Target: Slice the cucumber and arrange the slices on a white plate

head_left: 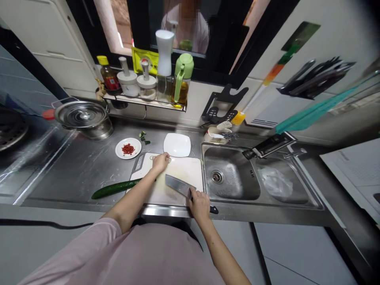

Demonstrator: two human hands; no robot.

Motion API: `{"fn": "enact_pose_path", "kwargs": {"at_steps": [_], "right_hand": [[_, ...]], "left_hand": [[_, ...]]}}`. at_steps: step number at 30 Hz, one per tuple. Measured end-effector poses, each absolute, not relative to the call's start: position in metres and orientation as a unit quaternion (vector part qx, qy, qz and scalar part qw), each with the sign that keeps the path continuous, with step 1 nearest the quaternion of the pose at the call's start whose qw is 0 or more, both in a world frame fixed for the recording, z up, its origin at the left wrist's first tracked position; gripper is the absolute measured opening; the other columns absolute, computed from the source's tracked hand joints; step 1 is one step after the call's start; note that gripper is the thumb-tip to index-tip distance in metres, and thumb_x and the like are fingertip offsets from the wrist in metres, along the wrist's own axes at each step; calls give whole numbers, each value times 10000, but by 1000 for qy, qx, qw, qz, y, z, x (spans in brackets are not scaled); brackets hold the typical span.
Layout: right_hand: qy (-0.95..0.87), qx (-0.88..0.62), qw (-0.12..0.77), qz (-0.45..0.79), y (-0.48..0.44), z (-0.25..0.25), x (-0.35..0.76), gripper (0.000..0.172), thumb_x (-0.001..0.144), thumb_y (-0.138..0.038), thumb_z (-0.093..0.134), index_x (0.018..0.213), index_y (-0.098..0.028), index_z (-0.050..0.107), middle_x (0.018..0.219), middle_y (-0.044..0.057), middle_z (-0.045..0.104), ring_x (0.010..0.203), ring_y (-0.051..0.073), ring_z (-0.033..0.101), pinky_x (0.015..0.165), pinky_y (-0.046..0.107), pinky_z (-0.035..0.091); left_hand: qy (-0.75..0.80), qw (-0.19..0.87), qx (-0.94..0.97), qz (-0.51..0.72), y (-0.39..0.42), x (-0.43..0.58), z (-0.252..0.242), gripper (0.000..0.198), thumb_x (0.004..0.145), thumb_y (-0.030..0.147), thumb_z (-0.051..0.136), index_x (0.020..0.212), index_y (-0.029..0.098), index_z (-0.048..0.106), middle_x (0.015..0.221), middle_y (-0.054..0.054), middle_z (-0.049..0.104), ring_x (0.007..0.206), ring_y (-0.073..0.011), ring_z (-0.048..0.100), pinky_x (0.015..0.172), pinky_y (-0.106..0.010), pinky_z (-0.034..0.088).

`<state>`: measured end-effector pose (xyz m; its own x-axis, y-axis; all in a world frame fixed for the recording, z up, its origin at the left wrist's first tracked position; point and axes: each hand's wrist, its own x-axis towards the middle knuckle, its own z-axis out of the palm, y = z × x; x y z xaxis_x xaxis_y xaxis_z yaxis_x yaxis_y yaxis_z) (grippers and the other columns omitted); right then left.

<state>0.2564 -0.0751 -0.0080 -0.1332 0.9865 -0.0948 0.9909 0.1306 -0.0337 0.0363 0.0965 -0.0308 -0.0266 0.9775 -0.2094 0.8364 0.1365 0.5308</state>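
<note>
My left hand (161,162) is over the far part of the white cutting board (181,168), its fingers drawn together. Thin cucumber slices (169,160) show right beside its fingertips; whether the fingers pinch one is hidden. My right hand (200,204) is wrapped round a cleaver (179,184), its broad blade over the board and pointing left, its black handle end sticking out at the right. A long green cucumber (115,189) lies across the board's left edge and the steel counter, partly behind my left forearm.
Behind the board are a white dish (177,145), a plate with chopped red pieces (128,149) and cucumber offcuts (144,137). A sink (234,174) adjoins on the right. A lidded steel pot (84,118) stands left, below a condiment shelf (148,102).
</note>
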Motion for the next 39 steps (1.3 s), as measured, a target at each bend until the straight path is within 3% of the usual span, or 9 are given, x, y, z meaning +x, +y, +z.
{"fn": "enact_pose_path", "kwargs": {"at_steps": [8,17,20,24,28,32,39], "right_hand": [[746,663,23,-60,-72,-6,256,429,861,-207,577,1289,-210,556,949,64,671,921,217,552,814,324,296],[743,666,25,-69,-69,-7,253,427,869,-229,570,1295,-202,554,950,68,669,926,219,549,817,322,287],[743,666,22,-72,-68,-7,251,414,873,-232,561,1285,-204,562,949,64,670,921,216,551,816,319,286],[740,668,20,-75,-65,-7,250,408,869,-220,549,1276,-203,575,948,64,675,913,213,553,823,318,286],[736,671,14,-90,-62,-8,246,414,873,-228,541,1283,-191,582,962,71,687,910,217,563,820,317,293],[732,673,-1,-105,-59,-9,236,408,873,-238,538,1275,-192,594,976,77,697,928,221,574,827,315,302],[724,668,-33,-167,-54,-1,202,344,960,-232,402,1238,-215,604,1004,61,715,923,186,615,818,276,340]], "left_hand": [[697,222,671,121,98,37,-37,291,833,150,483,1068,249,623,1002,-55,710,1005,-248,609,904,-400,342],[705,190,671,126,96,34,-43,198,855,298,525,910,223,701,1018,-104,664,1034,-285,583,914,-449,363],[717,219,630,202,94,28,-45,189,838,321,553,905,234,707,972,-76,678,962,-254,602,888,-415,399],[715,269,512,393,81,7,-46,260,838,362,546,991,208,689,882,-45,680,770,-168,601,740,-291,463],[696,242,467,489,49,-17,-44,313,842,386,538,1029,178,679,859,-41,660,706,-139,575,708,-263,481],[693,182,522,463,9,-34,-39,277,865,365,530,1021,193,682,912,-51,655,766,-159,595,762,-297,489],[640,123,693,308,-34,-47,-40,238,912,361,515,980,249,714,1059,-63,677,1020,-226,595,918,-380,427]]}}
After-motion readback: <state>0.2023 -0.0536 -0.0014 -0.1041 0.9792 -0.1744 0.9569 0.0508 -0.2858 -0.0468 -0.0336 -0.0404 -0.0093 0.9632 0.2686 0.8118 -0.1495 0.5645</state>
